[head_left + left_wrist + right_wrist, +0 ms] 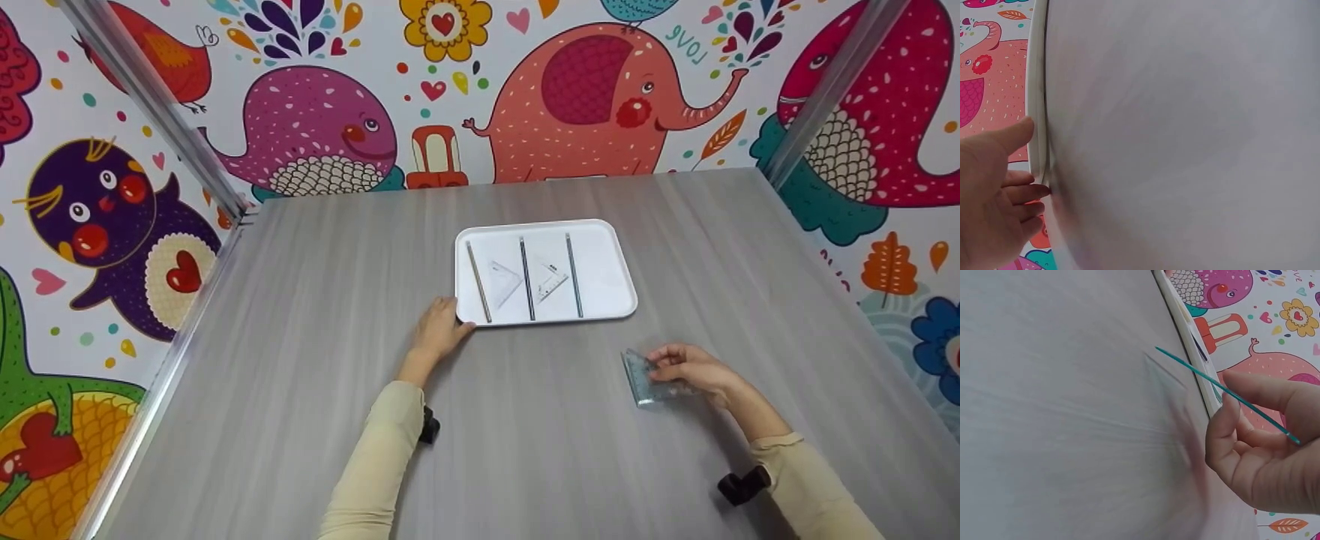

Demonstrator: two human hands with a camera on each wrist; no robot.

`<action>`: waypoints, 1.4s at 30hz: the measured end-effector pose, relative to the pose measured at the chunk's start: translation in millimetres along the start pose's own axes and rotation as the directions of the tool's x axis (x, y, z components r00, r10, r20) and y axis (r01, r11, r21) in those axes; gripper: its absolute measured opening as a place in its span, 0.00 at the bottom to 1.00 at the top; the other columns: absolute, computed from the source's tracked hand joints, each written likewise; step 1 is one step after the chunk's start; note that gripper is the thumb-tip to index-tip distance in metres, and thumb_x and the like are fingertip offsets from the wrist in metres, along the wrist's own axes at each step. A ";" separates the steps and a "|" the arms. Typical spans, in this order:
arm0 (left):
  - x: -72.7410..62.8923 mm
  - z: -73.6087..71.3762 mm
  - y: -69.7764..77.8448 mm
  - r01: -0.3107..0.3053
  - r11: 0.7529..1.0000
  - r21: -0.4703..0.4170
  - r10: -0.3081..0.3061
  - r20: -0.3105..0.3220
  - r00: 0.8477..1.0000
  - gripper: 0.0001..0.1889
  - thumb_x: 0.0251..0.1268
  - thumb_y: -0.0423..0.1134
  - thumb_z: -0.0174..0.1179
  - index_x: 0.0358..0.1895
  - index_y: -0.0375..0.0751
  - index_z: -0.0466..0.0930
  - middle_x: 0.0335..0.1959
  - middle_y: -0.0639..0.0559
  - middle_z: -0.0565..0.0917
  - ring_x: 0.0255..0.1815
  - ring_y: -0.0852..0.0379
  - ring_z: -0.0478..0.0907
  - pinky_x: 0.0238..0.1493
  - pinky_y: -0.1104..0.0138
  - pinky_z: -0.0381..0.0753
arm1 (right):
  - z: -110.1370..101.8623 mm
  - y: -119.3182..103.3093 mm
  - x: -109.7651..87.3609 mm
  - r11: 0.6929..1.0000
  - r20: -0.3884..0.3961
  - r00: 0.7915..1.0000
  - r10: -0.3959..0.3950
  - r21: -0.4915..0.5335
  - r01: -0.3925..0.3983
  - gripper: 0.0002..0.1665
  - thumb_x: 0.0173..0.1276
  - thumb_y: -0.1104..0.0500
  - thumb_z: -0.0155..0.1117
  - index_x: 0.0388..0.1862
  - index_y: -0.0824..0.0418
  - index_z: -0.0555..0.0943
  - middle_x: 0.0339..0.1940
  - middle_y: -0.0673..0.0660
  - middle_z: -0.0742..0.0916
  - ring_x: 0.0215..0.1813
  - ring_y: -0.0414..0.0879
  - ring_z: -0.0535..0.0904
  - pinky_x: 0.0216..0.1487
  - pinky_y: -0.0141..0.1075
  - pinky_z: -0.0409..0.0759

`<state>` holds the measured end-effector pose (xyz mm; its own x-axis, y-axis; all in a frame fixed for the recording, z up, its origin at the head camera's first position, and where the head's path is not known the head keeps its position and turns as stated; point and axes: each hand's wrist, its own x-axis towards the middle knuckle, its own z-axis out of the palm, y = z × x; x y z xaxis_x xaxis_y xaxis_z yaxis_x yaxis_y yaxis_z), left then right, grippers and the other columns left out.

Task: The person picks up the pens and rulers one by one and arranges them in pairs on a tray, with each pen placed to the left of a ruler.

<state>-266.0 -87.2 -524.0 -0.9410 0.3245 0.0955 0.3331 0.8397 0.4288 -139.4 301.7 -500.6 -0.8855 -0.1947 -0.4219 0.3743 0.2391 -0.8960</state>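
My left hand (439, 330) grips the near left corner of a white tray (611, 277), its thumb along the rim. In the left wrist view, that thumb and the fingers lie on either side of the tray's edge. To the right, in front of the tray, my right hand (694, 371) pinches a clear, bluish plastic set square (637, 382) between thumb and fingers. The right wrist view catches this set square (1202, 372) edge-on as a thin teal line, held above the table.
Inside the tray, a brown pencil (479, 285), a dark pencil (527, 281) and a blue-grey pencil (574, 277) lie roughly parallel. Between them lie two clear set squares, one on the left (504, 283), one on the right (553, 282). A patterned wall (450, 97) stands behind the grey table (337, 300).
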 end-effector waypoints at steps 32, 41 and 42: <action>-2.4 -2.4 0.4 0.011 1.000 0.002 -0.011 0.007 1.000 0.27 0.58 0.46 0.60 0.55 0.29 0.70 0.52 0.36 0.75 0.57 0.43 0.68 0.59 0.56 0.66 | -0.8 -39.2 50.5 0.950 -0.177 0.984 -0.015 0.305 0.069 0.11 0.61 0.65 0.60 0.41 0.58 0.72 0.29 0.45 0.78 0.31 0.35 0.74 0.34 0.28 0.76; -2.1 -2.3 1.3 -0.001 1.000 -0.029 0.001 0.007 1.000 0.27 0.58 0.44 0.60 0.56 0.28 0.69 0.53 0.34 0.74 0.58 0.41 0.67 0.61 0.55 0.65 | -3.6 -44.3 71.9 0.936 -0.203 0.979 -0.029 0.339 0.098 0.10 0.63 0.67 0.57 0.41 0.59 0.70 0.25 0.44 0.78 0.28 0.35 0.74 0.30 0.26 0.74; -2.0 -2.2 1.4 0.006 1.000 -0.029 -0.005 0.011 1.000 0.28 0.58 0.45 0.60 0.56 0.28 0.69 0.54 0.34 0.73 0.59 0.41 0.66 0.62 0.55 0.63 | -4.4 -45.3 74.2 0.940 -0.207 0.978 -0.027 0.327 0.095 0.10 0.63 0.67 0.56 0.42 0.59 0.69 0.25 0.44 0.78 0.28 0.35 0.74 0.31 0.26 0.74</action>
<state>-263.8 -87.6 -521.7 -0.9421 0.3248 0.0834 0.3259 0.8285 0.4554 -223.2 280.6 -490.7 -0.9332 -0.0001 -0.3594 0.3575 -0.1047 -0.9280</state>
